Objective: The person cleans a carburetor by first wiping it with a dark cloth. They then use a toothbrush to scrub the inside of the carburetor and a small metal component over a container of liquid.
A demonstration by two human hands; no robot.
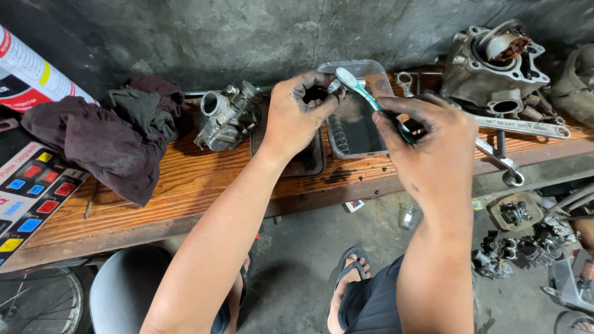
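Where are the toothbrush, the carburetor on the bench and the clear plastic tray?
toothbrush point(348, 78), head view, on its bristle head.
carburetor point(226, 117), head view, on its metal body.
clear plastic tray point(377, 71), head view, on its far right rim.

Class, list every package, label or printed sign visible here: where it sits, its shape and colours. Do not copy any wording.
Spray can: top left corner, lying tilted; cylindrical, white with red, black and yellow label.
Printed card: left edge of the wooden bench; flat, white with red, blue and yellow squares.
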